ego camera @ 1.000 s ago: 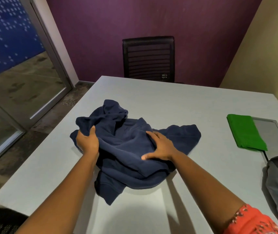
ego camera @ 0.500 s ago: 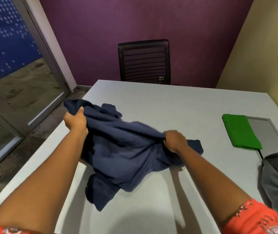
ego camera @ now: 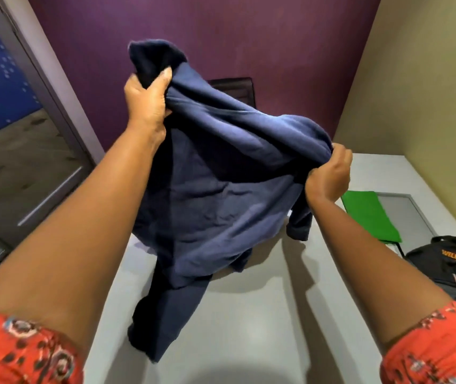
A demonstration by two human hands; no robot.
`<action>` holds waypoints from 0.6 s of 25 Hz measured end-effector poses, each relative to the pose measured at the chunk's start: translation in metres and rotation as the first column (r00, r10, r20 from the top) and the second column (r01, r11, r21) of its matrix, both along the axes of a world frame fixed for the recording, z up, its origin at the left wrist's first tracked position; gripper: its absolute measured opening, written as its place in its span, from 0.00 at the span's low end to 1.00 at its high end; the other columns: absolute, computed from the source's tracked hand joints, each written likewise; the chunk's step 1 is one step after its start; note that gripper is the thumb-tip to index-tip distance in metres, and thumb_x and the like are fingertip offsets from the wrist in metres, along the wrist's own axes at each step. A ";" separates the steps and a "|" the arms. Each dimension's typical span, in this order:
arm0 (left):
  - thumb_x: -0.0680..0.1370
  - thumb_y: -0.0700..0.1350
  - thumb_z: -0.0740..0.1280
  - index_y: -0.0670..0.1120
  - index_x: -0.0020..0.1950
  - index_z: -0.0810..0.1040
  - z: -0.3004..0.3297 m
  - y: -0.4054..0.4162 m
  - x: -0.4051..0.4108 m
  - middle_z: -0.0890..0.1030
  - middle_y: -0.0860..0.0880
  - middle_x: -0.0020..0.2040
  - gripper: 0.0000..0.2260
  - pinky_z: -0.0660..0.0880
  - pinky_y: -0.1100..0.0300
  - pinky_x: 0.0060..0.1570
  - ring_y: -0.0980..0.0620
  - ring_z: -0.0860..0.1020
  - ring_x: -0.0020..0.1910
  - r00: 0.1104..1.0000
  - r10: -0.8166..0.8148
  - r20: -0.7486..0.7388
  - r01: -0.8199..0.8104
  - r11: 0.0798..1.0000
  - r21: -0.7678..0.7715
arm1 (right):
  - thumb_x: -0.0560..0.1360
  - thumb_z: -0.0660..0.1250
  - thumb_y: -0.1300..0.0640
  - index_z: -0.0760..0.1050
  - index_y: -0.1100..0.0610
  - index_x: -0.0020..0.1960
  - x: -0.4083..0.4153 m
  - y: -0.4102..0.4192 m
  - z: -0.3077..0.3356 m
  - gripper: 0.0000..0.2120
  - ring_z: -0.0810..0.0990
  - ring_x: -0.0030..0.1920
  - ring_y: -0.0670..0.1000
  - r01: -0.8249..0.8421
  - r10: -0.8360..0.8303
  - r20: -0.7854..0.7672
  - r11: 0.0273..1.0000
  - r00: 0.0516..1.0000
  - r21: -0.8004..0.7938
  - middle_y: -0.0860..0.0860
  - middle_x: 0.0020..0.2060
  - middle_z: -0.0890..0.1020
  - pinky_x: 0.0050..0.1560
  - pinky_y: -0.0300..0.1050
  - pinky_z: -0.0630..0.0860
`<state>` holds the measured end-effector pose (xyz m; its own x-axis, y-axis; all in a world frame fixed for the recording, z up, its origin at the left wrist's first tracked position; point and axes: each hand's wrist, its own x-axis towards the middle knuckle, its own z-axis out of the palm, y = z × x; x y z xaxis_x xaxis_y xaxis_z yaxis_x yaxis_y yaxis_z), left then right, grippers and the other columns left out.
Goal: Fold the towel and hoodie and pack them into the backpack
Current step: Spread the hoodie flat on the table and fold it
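The left hand (ego camera: 146,102) grips the hoodie (ego camera: 215,195) higher than the right hand (ego camera: 329,176); the hoodie hangs downward, probably touching the table (ego camera: 262,314).

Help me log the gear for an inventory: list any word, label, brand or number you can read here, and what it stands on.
"WILD": orange letters on the black backpack at the right table edge; the letters after it are partly hidden and blurred, so the full word cannot be read.
Navy hoodie: no print visible.
Green towel: no text.
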<state>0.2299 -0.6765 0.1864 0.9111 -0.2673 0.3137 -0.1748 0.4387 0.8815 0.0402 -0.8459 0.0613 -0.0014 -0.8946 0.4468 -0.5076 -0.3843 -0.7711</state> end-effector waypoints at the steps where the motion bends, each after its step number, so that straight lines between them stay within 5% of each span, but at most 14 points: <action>1: 0.76 0.37 0.67 0.44 0.45 0.73 -0.012 -0.001 -0.003 0.79 0.48 0.41 0.04 0.78 0.60 0.36 0.54 0.80 0.39 0.999 0.002 -0.035 0.000 0.998 0.057 | 0.70 0.57 0.70 0.72 0.60 0.59 -0.005 -0.006 -0.001 0.20 0.73 0.55 0.61 0.043 -0.042 0.003 0.998 0.999 -0.044 0.59 0.57 0.74 0.48 0.52 0.67; 3: 0.77 0.38 0.66 0.44 0.49 0.72 -0.041 0.001 -0.010 0.76 0.50 0.42 0.04 0.78 0.61 0.36 0.53 0.78 0.42 0.989 0.040 -0.143 -0.011 0.980 0.199 | 0.70 0.56 0.70 0.75 0.61 0.57 -0.016 -0.017 -0.006 0.19 0.73 0.56 0.62 0.084 -0.091 -0.047 0.988 0.995 -0.130 0.60 0.56 0.75 0.49 0.53 0.66; 6: 0.77 0.38 0.65 0.37 0.66 0.66 -0.082 0.008 -0.005 0.74 0.45 0.54 0.18 0.77 0.54 0.49 0.45 0.75 0.53 0.923 0.173 -0.343 -0.048 0.938 0.344 | 0.70 0.59 0.68 0.76 0.61 0.55 -0.026 -0.024 -0.016 0.16 0.73 0.55 0.63 -0.062 0.022 -0.348 0.993 0.937 -0.104 0.60 0.56 0.75 0.50 0.53 0.68; 8: 0.78 0.39 0.65 0.37 0.66 0.66 -0.097 0.018 0.004 0.75 0.41 0.61 0.19 0.76 0.54 0.49 0.44 0.76 0.55 0.897 0.190 -0.400 -0.018 0.918 0.396 | 0.71 0.62 0.64 0.77 0.60 0.56 -0.026 -0.026 -0.019 0.14 0.76 0.55 0.62 -0.149 0.188 -0.503 0.982 0.844 0.118 0.60 0.57 0.76 0.52 0.51 0.72; 10: 0.78 0.43 0.64 0.41 0.67 0.68 -0.105 0.026 0.006 0.75 0.43 0.63 0.18 0.76 0.53 0.49 0.46 0.76 0.55 0.909 0.016 -0.416 0.172 0.895 0.412 | 0.72 0.64 0.59 0.76 0.60 0.60 -0.022 -0.026 -0.022 0.17 0.77 0.58 0.62 -0.131 0.344 -0.566 0.915 0.750 0.382 0.61 0.59 0.77 0.54 0.49 0.74; 13: 0.79 0.51 0.62 0.48 0.66 0.70 -0.119 0.035 -0.002 0.73 0.50 0.61 0.17 0.70 0.52 0.56 0.50 0.71 0.60 0.910 -0.253 -0.328 0.413 0.632 0.656 | 0.71 0.68 0.55 0.65 0.59 0.70 -0.015 -0.020 -0.028 0.29 0.72 0.64 0.62 -0.126 0.479 -0.626 0.843 0.615 0.522 0.61 0.65 0.73 0.58 0.50 0.72; 15: 0.77 0.51 0.66 0.46 0.64 0.74 -0.142 0.048 -0.003 0.75 0.50 0.60 0.18 0.68 0.55 0.57 0.51 0.71 0.58 0.960 -0.194 -0.201 0.275 0.526 0.805 | 0.69 0.72 0.52 0.53 0.54 0.75 -0.007 -0.015 -0.030 0.41 0.65 0.69 0.63 -0.212 0.552 -0.641 0.821 0.534 0.530 0.60 0.68 0.67 0.63 0.54 0.67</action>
<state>0.2267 -0.6285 0.0439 0.7853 -0.5773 -0.2236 -0.0916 -0.4655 0.8803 0.0336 -0.8606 0.0310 0.5547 -0.8009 -0.2254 -0.8207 -0.4821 -0.3068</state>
